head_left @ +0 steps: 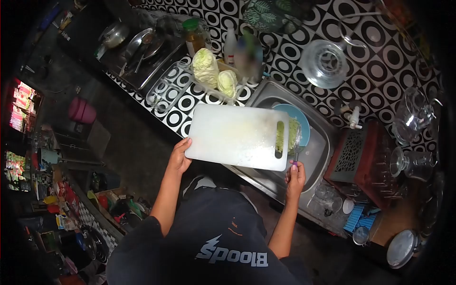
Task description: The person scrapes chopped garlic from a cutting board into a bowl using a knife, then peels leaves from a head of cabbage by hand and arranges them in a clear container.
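Observation:
A white cutting board is held over the counter edge and the sink. My left hand grips its lower left corner. My right hand is closed around the purple handle of a knife, beside the board's right end. Behind the board's handle slot, a blue bowl with pale green shredded pieces sits in the sink. Two pale cabbages lie in a clear tray beyond the board.
The metal sink lies under the board's right side. A faucet and a red rack stand right of it. Bottles and a jar line the tiled wall; a stove with pans is at upper left.

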{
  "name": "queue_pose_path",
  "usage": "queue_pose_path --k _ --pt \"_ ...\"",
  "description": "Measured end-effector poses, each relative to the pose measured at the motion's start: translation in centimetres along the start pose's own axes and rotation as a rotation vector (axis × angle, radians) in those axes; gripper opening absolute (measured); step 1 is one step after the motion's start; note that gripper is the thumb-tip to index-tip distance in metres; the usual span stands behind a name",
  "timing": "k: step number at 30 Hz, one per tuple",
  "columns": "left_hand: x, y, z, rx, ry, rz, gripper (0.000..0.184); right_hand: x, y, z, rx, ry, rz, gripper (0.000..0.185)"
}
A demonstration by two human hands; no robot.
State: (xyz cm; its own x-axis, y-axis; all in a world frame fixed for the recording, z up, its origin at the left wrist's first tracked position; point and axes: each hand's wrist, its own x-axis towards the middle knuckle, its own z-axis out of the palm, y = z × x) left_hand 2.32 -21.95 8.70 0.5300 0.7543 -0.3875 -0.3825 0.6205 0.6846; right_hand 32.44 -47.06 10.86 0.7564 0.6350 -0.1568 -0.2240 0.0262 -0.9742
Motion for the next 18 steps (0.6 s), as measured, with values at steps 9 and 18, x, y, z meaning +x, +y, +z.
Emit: queue_pose_path --k 9,18 --pt "6.3 3.6 -10.2 0.03 -0.024 -0.097 0.033 -2.0 5.2 10.7 -0.494 0.156 -0.133 0.014" --pt "14.4 6.3 -17.7 0.621 0.084 -0.199 0.032 -3.5 10.6 19.3 -0.569 0.269 0.082 0.017"
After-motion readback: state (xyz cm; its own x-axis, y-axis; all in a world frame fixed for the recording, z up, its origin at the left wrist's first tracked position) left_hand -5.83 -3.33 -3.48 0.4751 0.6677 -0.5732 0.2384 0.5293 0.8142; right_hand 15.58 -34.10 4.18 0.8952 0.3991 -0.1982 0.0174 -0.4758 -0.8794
